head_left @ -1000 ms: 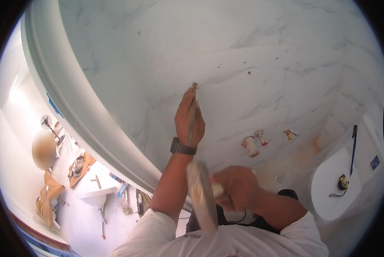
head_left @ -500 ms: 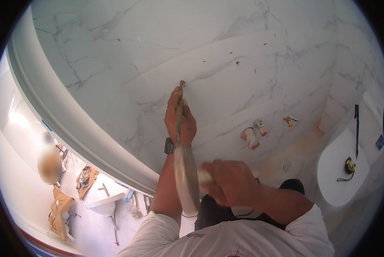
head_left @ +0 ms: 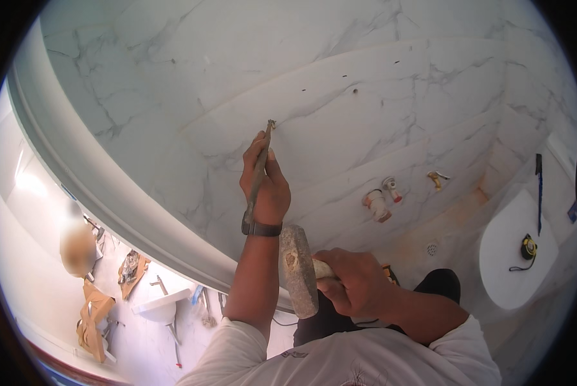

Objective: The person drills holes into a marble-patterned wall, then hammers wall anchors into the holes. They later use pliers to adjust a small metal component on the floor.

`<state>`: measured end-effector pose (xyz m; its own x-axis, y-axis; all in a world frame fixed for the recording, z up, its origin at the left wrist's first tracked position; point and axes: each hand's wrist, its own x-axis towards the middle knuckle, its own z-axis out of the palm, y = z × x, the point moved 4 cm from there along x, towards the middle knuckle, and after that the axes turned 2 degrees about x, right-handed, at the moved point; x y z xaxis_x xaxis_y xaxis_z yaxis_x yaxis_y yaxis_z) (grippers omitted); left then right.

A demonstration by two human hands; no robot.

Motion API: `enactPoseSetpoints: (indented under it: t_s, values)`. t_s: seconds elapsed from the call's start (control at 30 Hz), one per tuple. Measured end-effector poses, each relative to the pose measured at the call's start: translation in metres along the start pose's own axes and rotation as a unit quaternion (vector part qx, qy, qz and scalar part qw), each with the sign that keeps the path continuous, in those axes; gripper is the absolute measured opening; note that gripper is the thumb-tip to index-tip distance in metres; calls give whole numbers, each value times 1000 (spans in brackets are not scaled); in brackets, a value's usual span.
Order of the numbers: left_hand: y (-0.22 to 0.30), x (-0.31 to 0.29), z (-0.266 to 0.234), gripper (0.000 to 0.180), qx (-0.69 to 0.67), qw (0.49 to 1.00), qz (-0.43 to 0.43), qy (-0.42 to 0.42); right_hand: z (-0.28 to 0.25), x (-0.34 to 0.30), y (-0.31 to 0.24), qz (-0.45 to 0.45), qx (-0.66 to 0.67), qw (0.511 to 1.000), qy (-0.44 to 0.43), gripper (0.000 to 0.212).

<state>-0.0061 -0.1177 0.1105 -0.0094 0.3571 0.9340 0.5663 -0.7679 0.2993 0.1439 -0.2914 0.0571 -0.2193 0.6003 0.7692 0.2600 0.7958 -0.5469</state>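
My left hand [head_left: 266, 186] is closed round a long metal chisel [head_left: 257, 179], with the thumb and fingers along its shaft. The chisel's tip rests at a small chipped hole [head_left: 272, 123] in the marbled wall tile [head_left: 237, 77]. In my right hand [head_left: 356, 280], lower and to the right, a short pale handle is gripped. That handle belongs to a hammer [head_left: 299, 271] with a heavy, worn grey head. The hammer head is apart from the chisel's rear end, beside my left forearm.
Pipe fittings [head_left: 378, 206] and a brass tap valve [head_left: 437, 181] stick out of the wall. At right, a white toilet lid [head_left: 513, 257] carries a tape measure [head_left: 528, 248]. Beyond the door frame [head_left: 128, 193] at left stand a white basin [head_left: 162, 307] and torn cardboard [head_left: 95, 321].
The hammer, blurred and in line with the chisel before, is now lower and clear of it. The chisel's rear end has tilted left while its tip stays at the hole.
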Motion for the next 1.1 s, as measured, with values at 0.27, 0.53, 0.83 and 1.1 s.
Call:
enactPoseSetpoints:
  t_s: [0.27,0.53,0.83,1.1]
  values:
    - [4,5,-2,20,31,999,-5,-27,3,-6,4,2,-4,1000,-7,36]
    - [9,11,-4,19,26,999,-17,-15,6,-6,6,-2,7,1000,-5,35]
    - [13,18,-4,19,20,999,-38,-17,6,-6,6,2,6,1000,-9,36]
    - [16,23,-3,19,39,999,1,-19,-4,34,-31,-53,11,998,-18,45]
